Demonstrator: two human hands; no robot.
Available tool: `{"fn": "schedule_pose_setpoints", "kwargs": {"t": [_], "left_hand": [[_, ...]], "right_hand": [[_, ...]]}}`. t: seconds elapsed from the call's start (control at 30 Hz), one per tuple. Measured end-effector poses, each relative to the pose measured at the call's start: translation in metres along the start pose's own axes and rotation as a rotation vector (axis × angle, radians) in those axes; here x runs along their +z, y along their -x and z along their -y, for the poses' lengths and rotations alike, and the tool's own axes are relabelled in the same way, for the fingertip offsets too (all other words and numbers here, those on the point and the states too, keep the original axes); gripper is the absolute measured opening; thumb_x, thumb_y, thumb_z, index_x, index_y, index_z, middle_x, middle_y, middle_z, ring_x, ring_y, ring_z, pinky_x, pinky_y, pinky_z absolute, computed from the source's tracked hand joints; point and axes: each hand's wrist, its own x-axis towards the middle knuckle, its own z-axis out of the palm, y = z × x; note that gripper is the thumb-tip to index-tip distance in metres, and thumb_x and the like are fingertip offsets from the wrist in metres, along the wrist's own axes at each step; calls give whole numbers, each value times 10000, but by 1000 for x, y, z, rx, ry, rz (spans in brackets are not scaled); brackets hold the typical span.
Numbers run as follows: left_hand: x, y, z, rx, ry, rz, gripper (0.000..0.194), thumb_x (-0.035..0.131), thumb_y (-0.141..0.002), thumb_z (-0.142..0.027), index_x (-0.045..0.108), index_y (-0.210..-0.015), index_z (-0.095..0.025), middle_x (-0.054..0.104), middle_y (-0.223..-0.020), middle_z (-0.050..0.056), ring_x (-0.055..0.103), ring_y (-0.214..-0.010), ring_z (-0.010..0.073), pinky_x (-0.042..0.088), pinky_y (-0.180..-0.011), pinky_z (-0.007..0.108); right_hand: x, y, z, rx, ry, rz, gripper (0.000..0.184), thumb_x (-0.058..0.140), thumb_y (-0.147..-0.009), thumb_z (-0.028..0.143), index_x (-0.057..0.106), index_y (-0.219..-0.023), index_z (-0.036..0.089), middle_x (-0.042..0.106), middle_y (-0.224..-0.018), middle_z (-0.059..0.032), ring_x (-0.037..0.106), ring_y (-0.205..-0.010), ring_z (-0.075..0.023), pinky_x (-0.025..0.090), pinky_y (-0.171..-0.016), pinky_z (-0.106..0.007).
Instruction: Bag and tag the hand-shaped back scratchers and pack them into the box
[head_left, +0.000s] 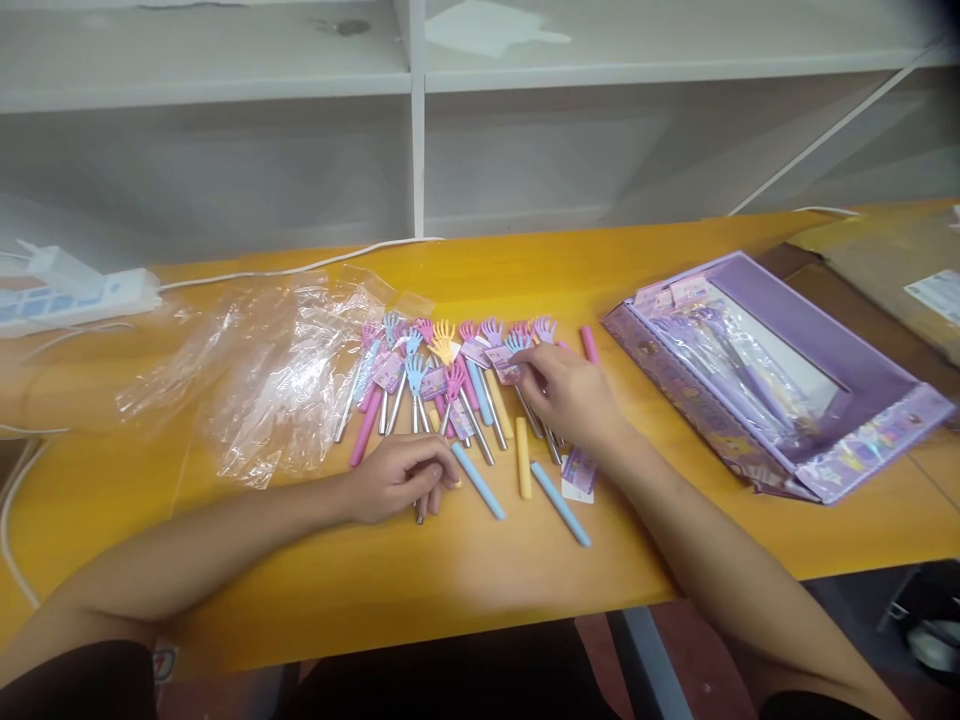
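A pile of back scratchers with small hand-shaped heads lies mid-table, among them a yellow head [443, 343] and a blue head [416, 375] on metal rods. My left hand [397, 478] rests at the pile's near edge, fingers curled; a rod end shows beneath it, but its grip is hidden. My right hand [574, 392] reaches over the pile's right side. Its thumb and fingertips are pinched together at a purple card tag [502, 364]; what they grip is unclear. Between my forearms lie a blue handle tube [478, 482], another blue tube [561, 503] and a yellow tube [523, 458].
Crumpled clear plastic bags [277, 390] spread left of the pile. An open purple box [814, 330] with wrapped scratchers stands at right, beside a cardboard box [885, 260]. A white power strip [124, 292] with cables sits at far left. Grey shelving [418, 150] rises behind.
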Motion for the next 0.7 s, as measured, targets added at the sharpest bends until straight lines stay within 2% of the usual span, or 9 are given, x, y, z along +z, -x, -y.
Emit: {"fn": "schedule_pose_setpoints", "kwargs": {"t": [0.1,0.23,0.43,0.57,0.63,0.7], "left_hand": [[1,-1,0,-3,-14,-2,212,454,-1110,-194,645,-1040,-135,642,-954,41,743,-624,83,614,-524,166],[0,-1,0,-16,2,-8,204,447,-1097,-159,642,-1041,-136,648,-951,41,748,-620,81,609,-524,156],[-1,-3,-2,-56,-23,-12,215,445,-1091,-151,642,-1009,-134,656,-856,25,746,-591,95,610,-520,169],[1,-9,-13,-42,-60,-5,223,451,-1088,-164,648,-984,-141,669,-782,14,733,-573,94,609,-523,169],[3,-3,-17,-27,-66,-26,200,486,-1084,-202,650,-982,-149,673,-770,13,726,-566,96,610,-515,174],[4,16,-13,-7,-112,-66,147,560,-1063,-246,663,-1007,-157,686,-764,16,723,-573,105,624,-526,191]], "right_hand": [[8,10,-2,-52,-80,-12,173,560,-1024,150,713,-1071,216,798,-959,-48,756,-867,-223,542,-796,-343],[5,17,0,-109,-143,19,194,556,-1016,120,701,-1098,218,788,-959,-47,751,-847,-216,553,-770,-336],[6,22,17,-254,-185,100,196,541,-1021,106,689,-1104,204,749,-875,-34,689,-767,-196,527,-731,-334],[8,24,25,-308,-188,119,212,524,-1034,107,692,-1133,189,727,-846,-30,652,-732,-182,508,-697,-325],[8,24,27,-323,-197,120,200,529,-1040,114,693,-1131,183,728,-846,-33,654,-739,-180,507,-695,-321],[7,24,28,-334,-200,124,188,535,-1046,123,697,-1119,184,734,-852,-37,662,-751,-182,511,-704,-322]]}}
